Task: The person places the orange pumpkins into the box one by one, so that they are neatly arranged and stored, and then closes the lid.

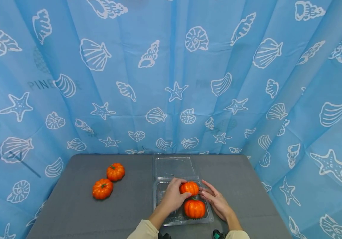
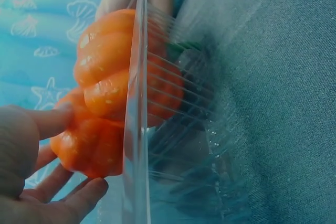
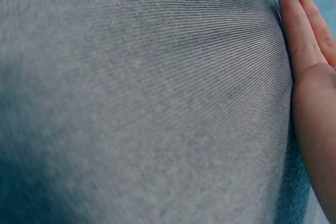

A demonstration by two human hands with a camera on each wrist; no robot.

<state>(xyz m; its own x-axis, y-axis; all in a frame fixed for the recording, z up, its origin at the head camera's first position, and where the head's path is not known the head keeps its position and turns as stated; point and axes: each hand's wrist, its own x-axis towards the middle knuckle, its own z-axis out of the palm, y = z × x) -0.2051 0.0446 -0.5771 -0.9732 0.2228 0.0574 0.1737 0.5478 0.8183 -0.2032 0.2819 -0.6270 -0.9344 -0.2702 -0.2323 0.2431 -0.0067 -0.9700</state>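
A clear plastic clamshell box [image 1: 209, 217] lies with its lid [image 1: 174, 167] folded back toward the curtain. Inside its right half sits an orange toy pumpkin [image 1: 194, 209]. Just behind that one, my left hand [image 1: 172, 196] holds a second orange pumpkin [image 1: 189, 188] between thumb and fingers; in the left wrist view the two pumpkins touch. My right hand [image 1: 218, 203] is at the box's right side, fingers fairly straight, their tips close to the held pumpkin. Whether they touch it I cannot tell. The right wrist view shows part of the right hand [image 3: 310, 51] beside the grey cloth.
Two more orange pumpkins with green stems, one farther back [image 1: 115, 172] and one nearer [image 1: 102, 189], lie together on the left of the grey table [image 1: 129, 212]. A blue curtain [image 1: 159, 83] with white shell prints hangs behind and at both sides.
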